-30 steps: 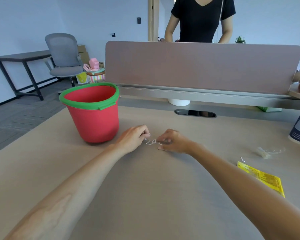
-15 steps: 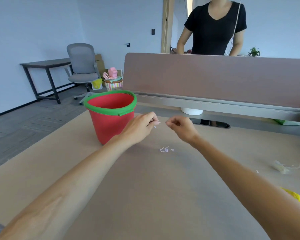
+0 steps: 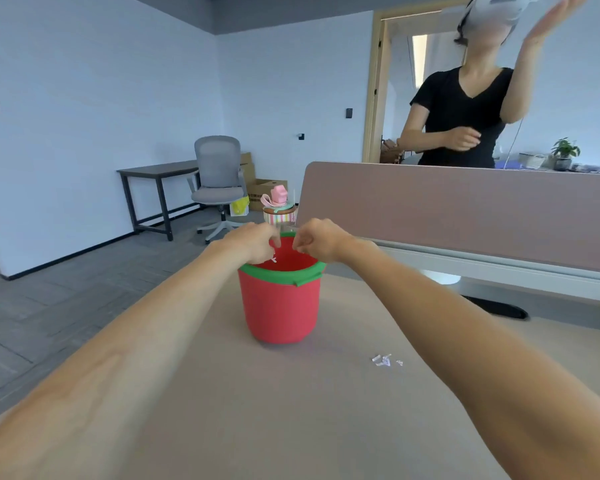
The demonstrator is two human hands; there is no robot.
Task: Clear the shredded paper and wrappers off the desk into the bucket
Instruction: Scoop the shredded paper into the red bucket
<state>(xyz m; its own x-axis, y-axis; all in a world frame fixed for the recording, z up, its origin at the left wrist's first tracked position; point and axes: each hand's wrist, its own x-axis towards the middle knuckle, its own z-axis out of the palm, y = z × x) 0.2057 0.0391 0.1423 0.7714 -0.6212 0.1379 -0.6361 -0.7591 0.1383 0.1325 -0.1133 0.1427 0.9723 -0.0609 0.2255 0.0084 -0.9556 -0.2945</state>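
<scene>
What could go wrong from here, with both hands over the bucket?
1. A paper shred hangs under the left hand near the bucket's green rim; dropped there, it could land outside.
2. A small cluster of shreds remains on the desk beside the right forearm, which might scatter it when the arm draws back.

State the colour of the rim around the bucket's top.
Green, on the red plastic bucket; the head view shows it best.
</scene>
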